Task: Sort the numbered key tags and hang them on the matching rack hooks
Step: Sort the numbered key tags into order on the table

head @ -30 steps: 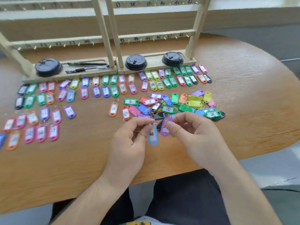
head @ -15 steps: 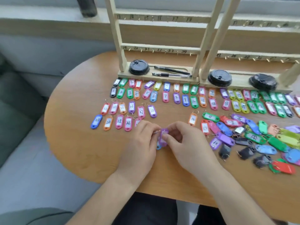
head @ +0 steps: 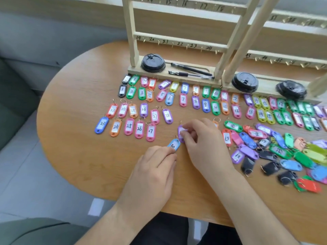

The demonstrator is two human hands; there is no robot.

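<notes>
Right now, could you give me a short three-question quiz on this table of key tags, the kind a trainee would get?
1. True or false: the left hand pinches the blue tag marked 30.
2. Which colour is the second tag, the one that the right hand holds? A purple, B yellow, C black.
3. Fill in: ___ pens lie on the rack base.

Key: 1 true; 2 A; 3 two.
</notes>
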